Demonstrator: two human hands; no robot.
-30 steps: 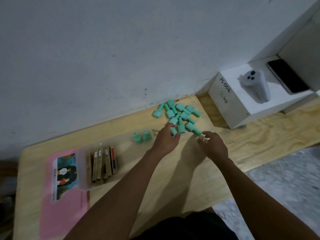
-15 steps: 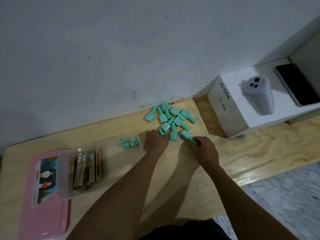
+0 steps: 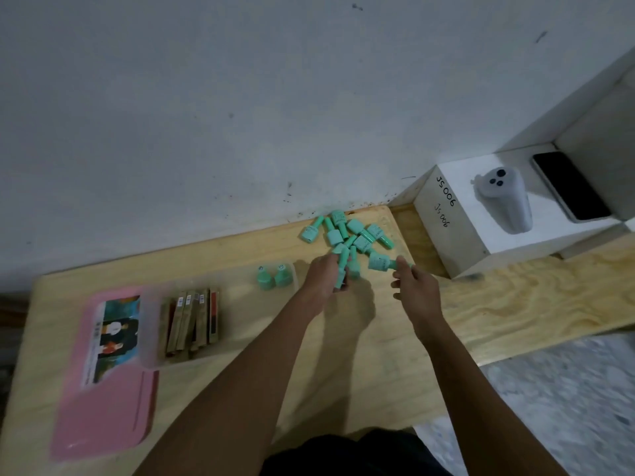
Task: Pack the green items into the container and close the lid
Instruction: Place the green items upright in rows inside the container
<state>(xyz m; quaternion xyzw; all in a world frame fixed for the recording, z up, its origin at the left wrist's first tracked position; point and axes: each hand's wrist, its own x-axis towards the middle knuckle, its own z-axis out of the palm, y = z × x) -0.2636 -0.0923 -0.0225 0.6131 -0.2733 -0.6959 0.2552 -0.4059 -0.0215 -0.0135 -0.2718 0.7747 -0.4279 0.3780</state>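
- While the pile of green bottles point(image 3: 350, 231) is lying on the wooden table point(image 3: 378, 355) by the wall, the left hand point(image 3: 324, 274) is gripping one green bottle point(image 3: 342, 269).
- The right hand point(image 3: 417, 286) is pinching another bottle's cap point(image 3: 395, 263).
- Two bottles point(image 3: 273, 278) are standing in the clear container point(image 3: 220, 304), beside the pink lid point(image 3: 106, 400).

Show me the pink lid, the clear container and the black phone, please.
pink lid point(image 3: 103, 417): head view, on its bare lower part.
clear container point(image 3: 151, 324): head view, on its left wall.
black phone point(image 3: 568, 185): head view, middle of its screen.
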